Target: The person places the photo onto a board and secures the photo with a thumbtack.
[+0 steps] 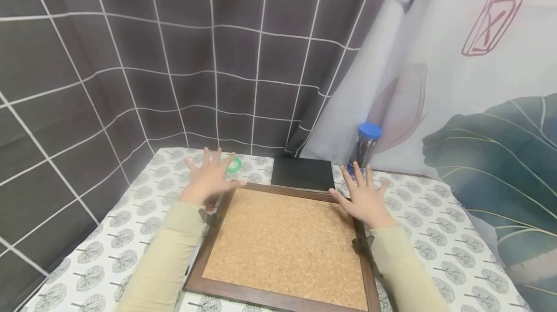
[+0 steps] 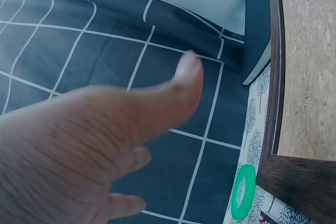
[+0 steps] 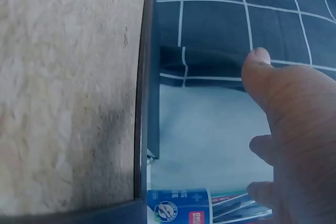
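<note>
A cork board [image 1: 283,244] with a dark wooden frame lies on the table. Above its far left corner is my left hand [image 1: 208,180], fingers spread and holding nothing. My right hand [image 1: 364,200] is spread in the same way by the far right corner, also without anything in it. In the left wrist view the thumb [image 2: 157,103] points away from the palm, apart from the frame. The right thumb [image 3: 262,77] likewise stands off the board's edge in the right wrist view. A green ring [image 1: 239,163], like a tape roll, lies just beyond the left fingers.
Behind the board's far edge is a flat black box [image 1: 302,174]. A clear tube with a blue lid [image 1: 370,131], with pen-like sticks inside, stands beyond the right hand. Dark checked cloth [image 1: 235,51] and a white printed curtain [image 1: 435,22] hang behind the tree-patterned tablecloth [image 1: 143,208].
</note>
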### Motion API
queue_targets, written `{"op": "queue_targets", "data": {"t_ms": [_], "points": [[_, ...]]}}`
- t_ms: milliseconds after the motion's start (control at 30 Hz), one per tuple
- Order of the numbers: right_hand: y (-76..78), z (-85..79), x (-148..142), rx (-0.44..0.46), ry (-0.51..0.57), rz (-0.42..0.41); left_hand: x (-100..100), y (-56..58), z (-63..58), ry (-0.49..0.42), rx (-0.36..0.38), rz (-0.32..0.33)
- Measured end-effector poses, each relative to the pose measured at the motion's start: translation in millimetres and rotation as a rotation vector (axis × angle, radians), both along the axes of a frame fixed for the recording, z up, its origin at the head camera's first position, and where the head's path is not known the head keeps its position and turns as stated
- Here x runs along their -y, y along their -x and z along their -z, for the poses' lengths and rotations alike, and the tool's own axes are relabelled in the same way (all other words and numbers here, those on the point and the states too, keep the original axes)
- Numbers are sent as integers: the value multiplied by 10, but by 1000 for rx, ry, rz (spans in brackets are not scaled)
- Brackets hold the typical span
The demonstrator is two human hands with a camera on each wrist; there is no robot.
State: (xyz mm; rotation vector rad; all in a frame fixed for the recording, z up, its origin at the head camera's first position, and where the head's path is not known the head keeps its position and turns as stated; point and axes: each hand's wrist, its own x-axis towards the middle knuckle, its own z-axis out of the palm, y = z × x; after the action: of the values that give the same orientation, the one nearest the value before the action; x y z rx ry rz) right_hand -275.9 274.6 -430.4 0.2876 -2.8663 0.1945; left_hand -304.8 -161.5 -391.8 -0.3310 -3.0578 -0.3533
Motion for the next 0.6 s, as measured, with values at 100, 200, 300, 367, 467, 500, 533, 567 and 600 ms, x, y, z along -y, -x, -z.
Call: {"op": "queue_targets", "data": {"t_ms": [100,200,300,367,467,500,533,567,600], "points": [[9,-31,-36,-9,29,-15,38,17,10,-6,0,-39],[16,-55,-100,-40,81,-47,97,39,38,-19,10,-65],[45,-86,-218,-70,150,-104,159,65,48,-82,16,-82],[72,-101,-321,-57,208,-143,208,76,37,-144,23,-92],[112,-94,-501,5,286,-180,331,84,34,-231,53,-121],[119,-85,-565,34,301,-178,387,90,48,-246,68,-134],[124,-70,-633,63,312,-179,450,97,67,-261,85,-148],[131,-43,-704,92,322,-184,515,99,88,-277,106,-162],[134,-10,-777,127,340,-186,583,105,124,-288,118,-175]]}}
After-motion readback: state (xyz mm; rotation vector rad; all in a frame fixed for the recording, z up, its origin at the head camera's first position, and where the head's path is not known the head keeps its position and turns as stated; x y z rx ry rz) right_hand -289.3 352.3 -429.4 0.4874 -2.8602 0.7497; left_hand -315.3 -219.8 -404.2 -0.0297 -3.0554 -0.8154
